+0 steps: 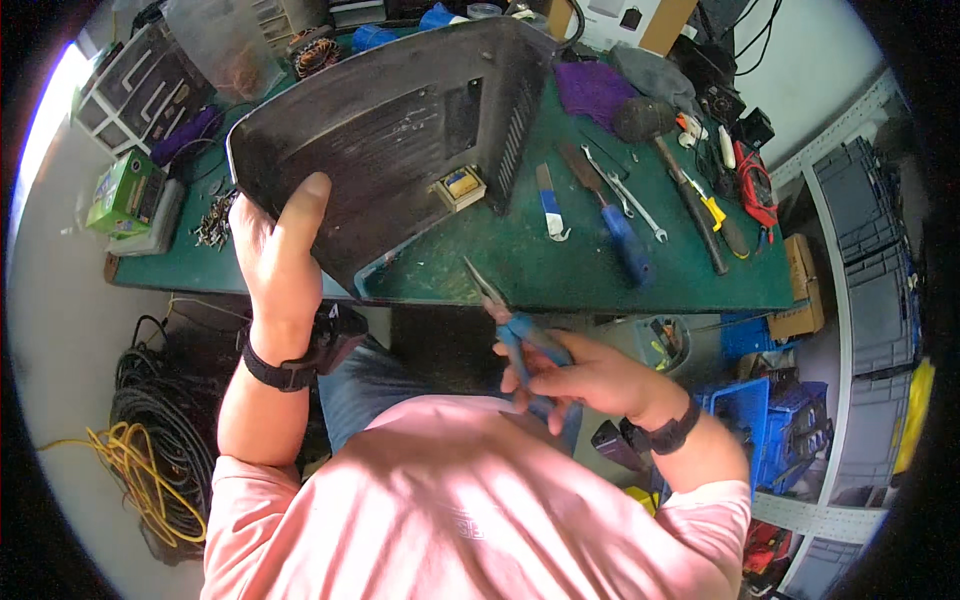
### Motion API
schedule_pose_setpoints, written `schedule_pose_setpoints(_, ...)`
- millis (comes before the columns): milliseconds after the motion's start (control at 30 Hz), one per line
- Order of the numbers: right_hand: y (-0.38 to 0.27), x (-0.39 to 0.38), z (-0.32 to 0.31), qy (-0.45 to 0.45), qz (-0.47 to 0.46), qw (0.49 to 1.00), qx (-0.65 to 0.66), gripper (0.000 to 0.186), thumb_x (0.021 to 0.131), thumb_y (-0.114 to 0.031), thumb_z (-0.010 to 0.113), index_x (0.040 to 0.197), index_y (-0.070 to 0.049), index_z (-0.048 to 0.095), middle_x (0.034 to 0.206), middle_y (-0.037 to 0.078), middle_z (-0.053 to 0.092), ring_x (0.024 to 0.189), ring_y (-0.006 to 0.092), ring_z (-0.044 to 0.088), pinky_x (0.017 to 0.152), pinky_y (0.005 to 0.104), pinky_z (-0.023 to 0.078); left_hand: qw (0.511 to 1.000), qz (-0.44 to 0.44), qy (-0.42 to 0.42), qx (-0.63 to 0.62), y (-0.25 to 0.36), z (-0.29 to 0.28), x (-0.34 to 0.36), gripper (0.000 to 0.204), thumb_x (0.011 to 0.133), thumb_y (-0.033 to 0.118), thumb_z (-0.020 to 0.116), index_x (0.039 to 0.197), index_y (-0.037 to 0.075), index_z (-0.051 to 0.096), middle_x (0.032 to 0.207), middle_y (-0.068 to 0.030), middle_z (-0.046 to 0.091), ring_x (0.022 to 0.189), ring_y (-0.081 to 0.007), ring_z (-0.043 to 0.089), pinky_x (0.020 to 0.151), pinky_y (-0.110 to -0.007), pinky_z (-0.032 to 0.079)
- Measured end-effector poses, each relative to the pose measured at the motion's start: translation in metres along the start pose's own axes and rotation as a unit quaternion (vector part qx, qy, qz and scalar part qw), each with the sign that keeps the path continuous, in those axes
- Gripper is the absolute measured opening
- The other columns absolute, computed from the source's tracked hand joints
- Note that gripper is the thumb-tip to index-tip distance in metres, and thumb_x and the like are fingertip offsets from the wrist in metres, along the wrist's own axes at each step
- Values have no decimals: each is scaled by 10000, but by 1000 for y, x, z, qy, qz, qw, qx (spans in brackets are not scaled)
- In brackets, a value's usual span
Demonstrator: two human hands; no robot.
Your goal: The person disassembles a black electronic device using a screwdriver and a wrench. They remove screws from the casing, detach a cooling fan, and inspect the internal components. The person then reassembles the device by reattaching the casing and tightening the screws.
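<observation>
A large black plastic housing (350, 150) with slotted vents on one side stands tilted on the green workbench. My left hand (283, 240) grips its near left edge, thumb over the inside and the other fingers hidden behind it. Blue-handled needle-nose pliers (515, 325) are in my right hand (585, 378), held in front of the bench edge with the jaws pointing up and left, apart from the housing. A small yellow-and-white boxy part (461, 187) sits by the housing's lower right edge.
Right of the housing lie a blue-handled tool (626, 245), wrenches (630, 195), a hammer (690, 205) and a red meter (756, 185) on the workbench (430, 280). Loose screws (214, 220) and a green box (127, 192) are at left. Coiled cables (150, 430) hang below.
</observation>
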State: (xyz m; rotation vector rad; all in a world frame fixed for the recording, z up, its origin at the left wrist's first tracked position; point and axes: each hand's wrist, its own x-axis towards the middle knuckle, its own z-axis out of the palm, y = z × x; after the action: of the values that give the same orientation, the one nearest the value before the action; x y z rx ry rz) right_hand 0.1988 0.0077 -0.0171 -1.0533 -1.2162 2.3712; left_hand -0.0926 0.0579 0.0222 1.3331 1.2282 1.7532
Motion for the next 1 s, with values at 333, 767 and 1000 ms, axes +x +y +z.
schedule_pose_setpoints(333,-38,35,-2,57,10,992,-113,348,920,-246,648,1137,-10,513,1014,87,566,940,191,627,674,347,608,996,70,27,-51,-5,12,-11,394,814,86,572,1192,-24,552,1034,-78,615,896,-175,550,817,-314,444)
schedule_pose_setpoints(767,-42,42,-5,35,15,996,-76,466,944,-248,599,1342,-59,447,1143,108,607,986,216,639,706,379,606,998,43,-10,-38,-12,-2,-16,529,817,121,604,1312,-11,472,1216,-124,575,1097,-254,554,977,-393,432)
schedule_pose_setpoints(1000,-41,45,-9,12,-13,999,-33,356,928,-258,623,1172,-26,507,1081,122,611,944,232,650,656,381,615,999,45,1,-8,1,2,-19,456,855,94,590,1286,-22,496,1225,-130,572,1102,-248,550,984,-383,420)
